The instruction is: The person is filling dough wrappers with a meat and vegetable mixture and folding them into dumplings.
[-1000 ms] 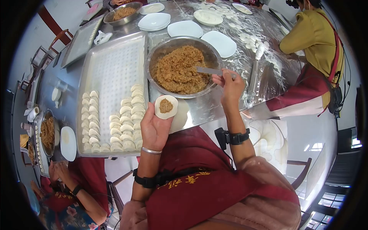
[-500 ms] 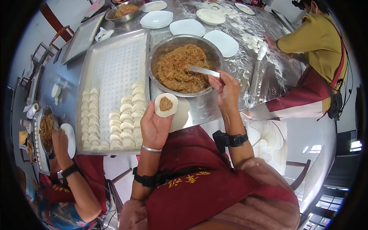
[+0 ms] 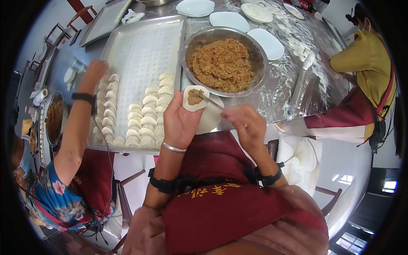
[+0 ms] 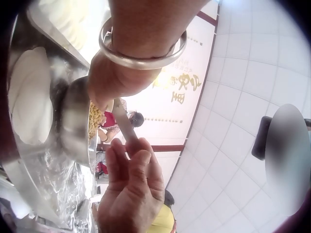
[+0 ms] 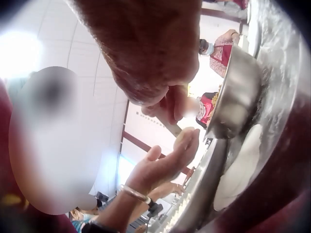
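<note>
Palm up, my left hand (image 3: 180, 125) carries a round dough wrapper (image 3: 187, 105) on its extended fingers, with brown filling (image 3: 195, 97) in the middle. My right hand (image 3: 247, 125) grips a flat metal spatula (image 3: 215, 102), whose tip touches the filling. In the right wrist view, the left hand's (image 5: 163, 167) thumb stands apart from its fingers under the wrapper. The left wrist view shows the right hand's (image 4: 131, 189) fingers and thumb pinching the spatula (image 4: 125, 124). Just beyond the hands is a steel bowl (image 3: 258, 63) of filling.
Left of the bowl, a large tray (image 3: 144, 51) holds rows of folded dumplings (image 3: 148, 109). Another person's arm (image 3: 74, 131) reaches over its left side. White plates (image 3: 229, 21) stand behind the bowl, a rolling pin (image 3: 301, 85) lies right. A pale flat piece (image 3: 209, 119) lies at the table edge.
The spatula has left the bowl and moved down-left to the wrapper, with my right hand turned over it. The neighbour's arm now extends to the tray. The view has shifted.
</note>
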{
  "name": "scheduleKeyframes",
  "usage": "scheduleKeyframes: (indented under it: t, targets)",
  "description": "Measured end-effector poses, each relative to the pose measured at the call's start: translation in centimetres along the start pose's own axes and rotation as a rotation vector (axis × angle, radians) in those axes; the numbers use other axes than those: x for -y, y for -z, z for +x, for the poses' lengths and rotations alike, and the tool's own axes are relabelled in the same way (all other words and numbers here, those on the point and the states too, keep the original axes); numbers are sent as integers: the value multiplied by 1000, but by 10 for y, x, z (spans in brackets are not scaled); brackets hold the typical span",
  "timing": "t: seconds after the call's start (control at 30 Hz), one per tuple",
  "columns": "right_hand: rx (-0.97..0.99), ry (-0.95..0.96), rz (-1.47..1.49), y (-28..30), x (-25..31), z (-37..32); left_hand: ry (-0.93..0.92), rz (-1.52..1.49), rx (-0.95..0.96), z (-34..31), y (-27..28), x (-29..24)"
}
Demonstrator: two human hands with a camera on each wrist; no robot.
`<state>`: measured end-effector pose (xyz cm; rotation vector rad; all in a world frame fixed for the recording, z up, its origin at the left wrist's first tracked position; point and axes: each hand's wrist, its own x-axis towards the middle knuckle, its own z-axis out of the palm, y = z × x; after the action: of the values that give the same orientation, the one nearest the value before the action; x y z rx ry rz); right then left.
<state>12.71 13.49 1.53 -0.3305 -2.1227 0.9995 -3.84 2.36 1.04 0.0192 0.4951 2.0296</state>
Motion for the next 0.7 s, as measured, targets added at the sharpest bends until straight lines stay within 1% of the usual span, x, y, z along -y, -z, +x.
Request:
scheduleKeyframes:
  t: [0.07, 0.1, 0.2, 0.23, 0.33, 0.37, 0.47, 0.7]
  targets:
    - [81, 84, -6, -6, 8, -5, 10, 0, -11, -1, 2, -2]
    - [97, 94, -17, -5, 9, -4, 14, 3, -19, -2, 2, -2]
    - [33, 15, -45, 17, 14, 4, 22, 23, -42, -6, 3, -2]
    - [-29, -100, 148, 21, 10, 3, 26, 30, -48, -8, 3, -1]
    - [-216, -561, 592, 28, 19, 12, 54, 50, -38, -13, 0, 0]
    - [-259, -619, 659, 27, 18, 15, 66, 57, -30, -15, 0, 1]
    - [-232, -704, 775, 27, 6, 16, 95, 91, 4, -19, -2, 3]
    - [-216, -773, 829, 25, -6, 15, 112, 234, 49, -25, -5, 3]
